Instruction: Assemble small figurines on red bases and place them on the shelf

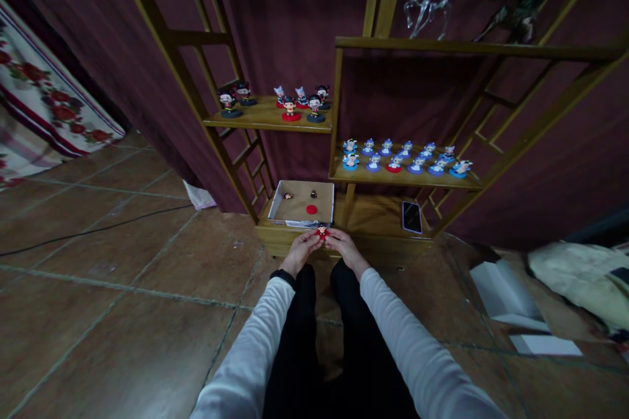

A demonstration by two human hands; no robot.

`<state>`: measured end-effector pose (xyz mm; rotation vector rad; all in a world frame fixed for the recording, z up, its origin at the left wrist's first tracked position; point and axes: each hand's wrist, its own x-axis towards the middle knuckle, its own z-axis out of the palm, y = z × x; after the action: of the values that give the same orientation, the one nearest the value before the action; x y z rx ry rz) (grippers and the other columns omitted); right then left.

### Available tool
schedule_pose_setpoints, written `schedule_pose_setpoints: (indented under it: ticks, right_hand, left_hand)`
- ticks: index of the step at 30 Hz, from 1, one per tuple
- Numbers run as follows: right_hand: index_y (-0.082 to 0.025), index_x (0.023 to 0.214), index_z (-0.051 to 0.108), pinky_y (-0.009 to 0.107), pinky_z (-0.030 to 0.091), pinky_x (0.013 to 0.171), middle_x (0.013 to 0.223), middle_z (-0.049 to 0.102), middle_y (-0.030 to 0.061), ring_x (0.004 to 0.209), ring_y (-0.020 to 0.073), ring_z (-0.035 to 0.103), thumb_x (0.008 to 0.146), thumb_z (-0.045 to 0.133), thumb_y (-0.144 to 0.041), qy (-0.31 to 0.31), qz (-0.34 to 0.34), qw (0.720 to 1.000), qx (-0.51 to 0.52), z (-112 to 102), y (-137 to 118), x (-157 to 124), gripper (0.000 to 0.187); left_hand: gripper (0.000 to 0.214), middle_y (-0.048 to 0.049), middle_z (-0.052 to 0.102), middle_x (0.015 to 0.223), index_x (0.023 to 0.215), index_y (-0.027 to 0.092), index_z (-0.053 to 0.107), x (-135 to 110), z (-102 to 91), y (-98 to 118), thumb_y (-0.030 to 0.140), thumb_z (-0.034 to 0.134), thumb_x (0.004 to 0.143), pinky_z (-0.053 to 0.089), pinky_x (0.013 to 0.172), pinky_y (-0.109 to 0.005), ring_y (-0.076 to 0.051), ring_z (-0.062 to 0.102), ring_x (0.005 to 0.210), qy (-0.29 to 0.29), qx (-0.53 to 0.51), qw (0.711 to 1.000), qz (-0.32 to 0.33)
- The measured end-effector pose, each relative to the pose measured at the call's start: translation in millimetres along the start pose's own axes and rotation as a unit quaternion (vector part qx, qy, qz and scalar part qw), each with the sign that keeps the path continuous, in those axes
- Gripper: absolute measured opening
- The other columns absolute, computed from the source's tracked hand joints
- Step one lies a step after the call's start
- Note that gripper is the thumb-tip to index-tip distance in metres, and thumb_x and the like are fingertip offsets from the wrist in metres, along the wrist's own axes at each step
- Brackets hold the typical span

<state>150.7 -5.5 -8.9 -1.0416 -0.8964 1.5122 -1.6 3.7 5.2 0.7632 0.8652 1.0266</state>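
The person's arms stretch forward and down, the left hand and right hand almost meeting, fingertips pinched inward.

Probable home interior, shown by wooden display shelf at twelve o'clock, floral cloth at ten, tiled floor at eight.

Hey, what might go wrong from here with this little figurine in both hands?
The small figurine, pinched between the left hand and right hand, might slip and drop. The red disc appears loose in the open box and could slide if that gets bumped. Blue-and-purple figurines stand close together on their shelf, so a knock could topple several.
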Motion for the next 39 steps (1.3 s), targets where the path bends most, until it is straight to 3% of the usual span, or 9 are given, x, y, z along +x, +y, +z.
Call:
schedule_pose_setpoints:
  ticks: [7,18,39]
  right_hand:
    - [-0.021,0.096,0.065,0.026,0.049,0.066,0.089,0.067,0.0030,0.069,0.0112,0.060,0.060,0.073,-0.035,0.007,-0.007,1.000,0.000,0.8,1.0,0.4,0.039]
    - [-0.020,0.095,0.066,0.026,0.047,0.066,0.084,0.067,0.0031,0.068,0.0116,0.058,0.057,0.075,-0.036,0.008,-0.001,1.000,0.008,3.5,-3.7,-3.2,0.042]
    - [-0.022,0.096,0.064,0.028,0.048,0.067,0.093,0.066,0.0046,0.077,0.0149,0.060,0.055,0.075,-0.035,0.004,0.012,1.000,-0.021,-4.6,-4.8,-0.5,0.044]
  left_hand:
    - [0.031,-0.0100,0.067,0.099,0.098,0.012,0.064,1.3,0.0,-0.1,0.020,0.070,0.069,0.049,0.082,-0.030,-0.013,0.064,0.082,0.001,0.018,1.000,0.005]
    - [0.038,-0.0078,0.068,0.090,0.098,0.013,0.064,2.8,-1.5,-1.4,0.012,0.075,0.062,0.047,0.079,-0.025,-0.012,0.063,0.079,0.000,-0.038,0.999,-0.008]
    - [0.036,-0.0072,0.068,0.085,0.096,0.013,0.065,2.0,-0.2,1.9,0.011,0.075,0.061,0.046,0.076,-0.024,-0.012,0.063,0.076,-0.005,-0.025,0.999,-0.036]
